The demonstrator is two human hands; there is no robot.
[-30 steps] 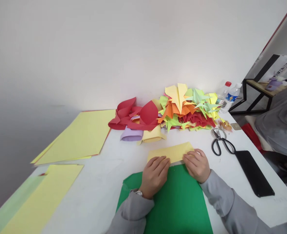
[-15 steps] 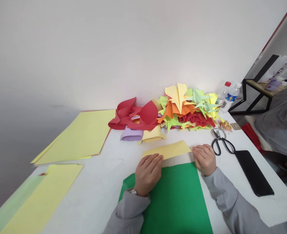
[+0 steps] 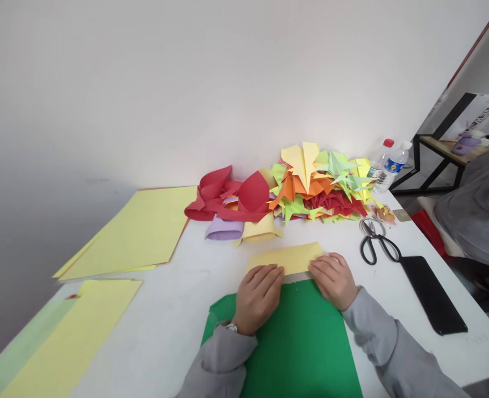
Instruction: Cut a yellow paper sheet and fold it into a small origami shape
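Note:
A small pale yellow sheet of paper [image 3: 290, 256] lies raised along its near edge just beyond a green sheet [image 3: 302, 337]. My left hand [image 3: 259, 296] has its fingers together on the near left part of the yellow paper, thumb hidden beneath. At the near right corner my right hand [image 3: 333, 281] grips the same paper, fingers bent over it. Both hands rest partly over the far end of the green sheet, which has a folded or curled far left corner.
Behind are red, purple and yellow paper shapes [image 3: 248, 199] and a pile of folded paper planes [image 3: 319, 185]. Scissors [image 3: 375, 243], a black phone-like slab [image 3: 433, 296] and plastic bottles [image 3: 394, 166] stand or lie rightward. Large yellow sheets [image 3: 140, 232] lie left. A person in grey [image 3: 468, 210] sits at right.
My right hand has moved left and inward along the yellow paper's near edge. The left hand has shifted slightly right, and the paper sits a little straighter.

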